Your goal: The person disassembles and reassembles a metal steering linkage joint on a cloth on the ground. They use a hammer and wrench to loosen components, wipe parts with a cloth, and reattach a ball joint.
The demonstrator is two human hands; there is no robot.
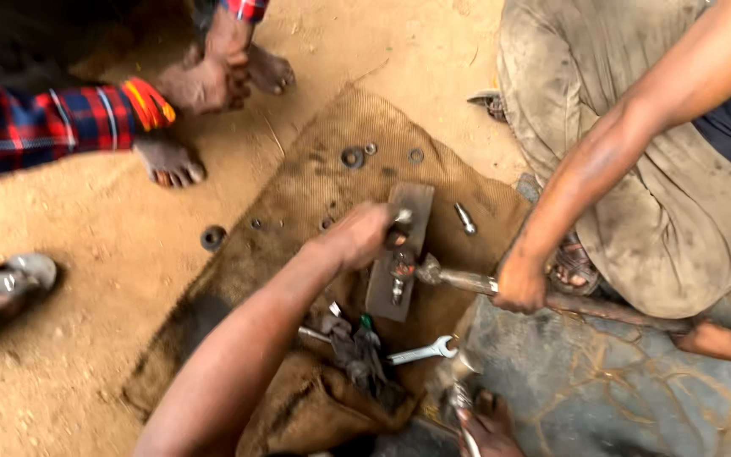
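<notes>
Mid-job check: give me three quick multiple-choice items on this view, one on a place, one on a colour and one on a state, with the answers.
1. Where does the open-ended spanner lie?
A. on the sack, just below the metal plate
B. on the bare sand at top left
C. on top of the metal plate

2. What colour is the sleeve of the person at top left?
A. plain white
B. red and blue check
C. plain green

3. How does the co-worker's hand at right meet the long bar?
A. held open above it
B. well away from it
C. closed around it

Answers:
1 A: the spanner rests on the sack, near the lower end of the metal plate.
2 B: the sleeve shows red and blue checks.
3 C: the co-worker's hand wraps the long bar.
</notes>
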